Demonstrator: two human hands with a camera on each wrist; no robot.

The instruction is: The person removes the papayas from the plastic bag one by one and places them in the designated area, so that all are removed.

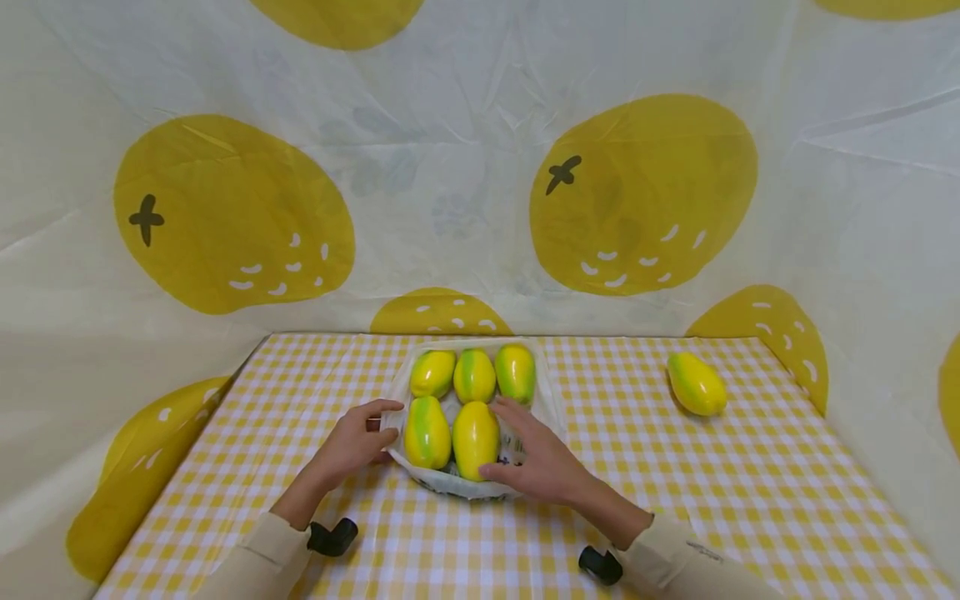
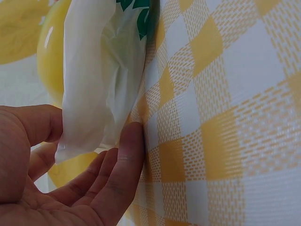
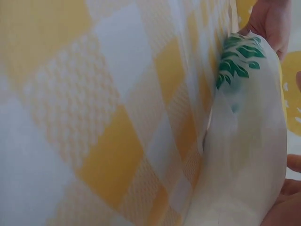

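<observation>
A white plastic bag (image 1: 551, 400) with green leaf print lies open, its rim spread around several yellow-green papayas (image 1: 432, 373) set in two rows. At the bag's left edge my left hand (image 1: 352, 442) holds the rim; the left wrist view shows its fingers (image 2: 129, 155) along the outer side, low by the cloth, and the thumb at the edge. My right hand (image 1: 543, 458) grips the front right papaya (image 1: 476, 442), thumb at its near end and fingers at its far end. In the right wrist view the bag's side (image 3: 244, 141) hides most of that hand.
Another papaya (image 1: 697, 384) lies alone on the right part of the table, which has a yellow-and-white checked cloth (image 1: 637, 433). A hanging sheet (image 1: 450, 175) printed with large yellow fruits stands behind the table and at both sides.
</observation>
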